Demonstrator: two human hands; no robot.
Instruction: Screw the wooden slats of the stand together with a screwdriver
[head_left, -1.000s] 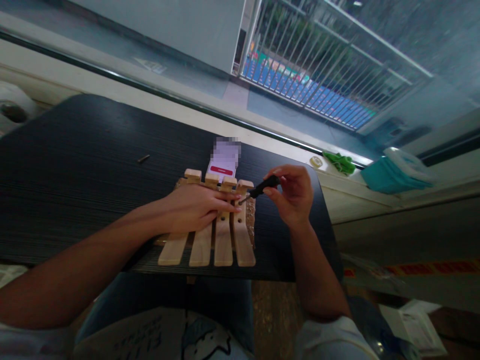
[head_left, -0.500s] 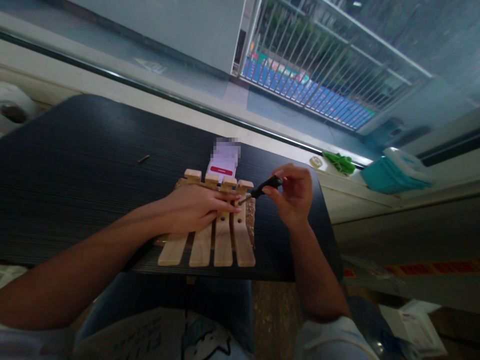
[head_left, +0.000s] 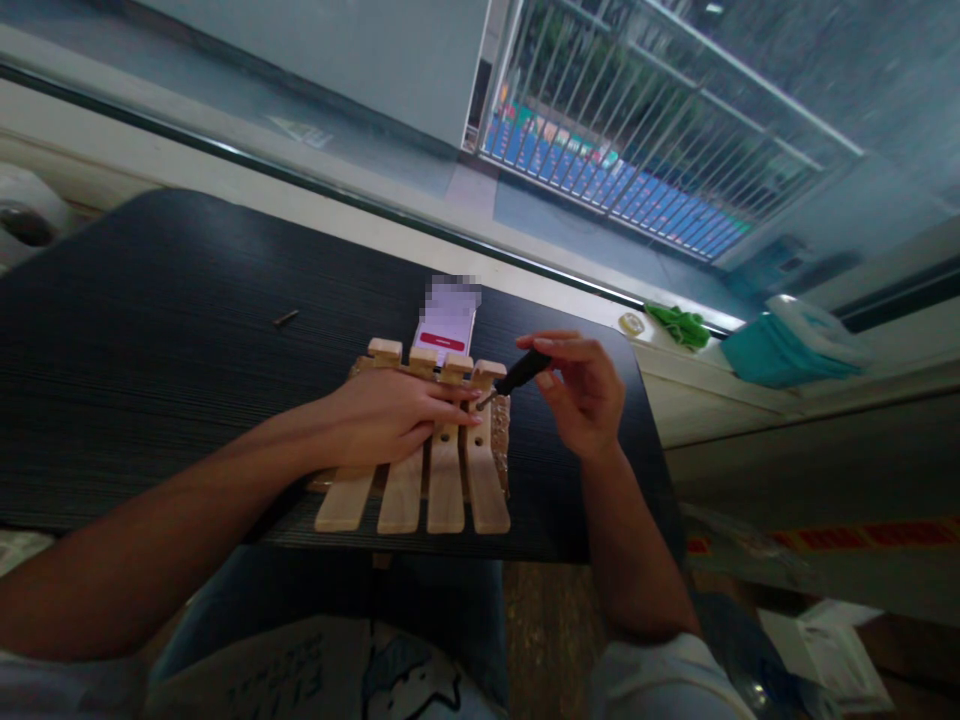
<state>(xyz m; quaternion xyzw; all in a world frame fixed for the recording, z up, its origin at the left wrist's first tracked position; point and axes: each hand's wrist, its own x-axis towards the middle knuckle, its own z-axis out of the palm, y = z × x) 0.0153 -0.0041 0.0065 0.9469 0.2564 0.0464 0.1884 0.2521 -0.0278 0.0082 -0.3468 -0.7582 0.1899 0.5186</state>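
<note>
Several pale wooden slats with notched far ends, one of them a slat [head_left: 487, 490] at the right, lie side by side on a bubble-wrapped board [head_left: 502, 430]. My left hand [head_left: 382, 415] rests flat across them, fingers stretched rightward and spread around a spot on the rightmost slat. A black-handled screwdriver [head_left: 521, 372] leans there, its metal tip between those fingertips at the slat's surface. My right hand [head_left: 589, 390] pinches the handle loosely near its upper end. Whatever lies right under the tip is too small to make out. Below it, the slat has a dark round hole.
A phone [head_left: 448, 325] with a lit screen lies just beyond the slats. One small screw-like piece [head_left: 286, 318] is on the dark table [head_left: 187, 290] at the left. A tape roll [head_left: 631, 323], a green cloth [head_left: 681, 328] and a teal container [head_left: 780, 350] stand along the sill.
My right hand's fingers have shifted and loosened around the screwdriver handle, and the handle has tipped slightly left. My left hand and the slats have stayed put.
</note>
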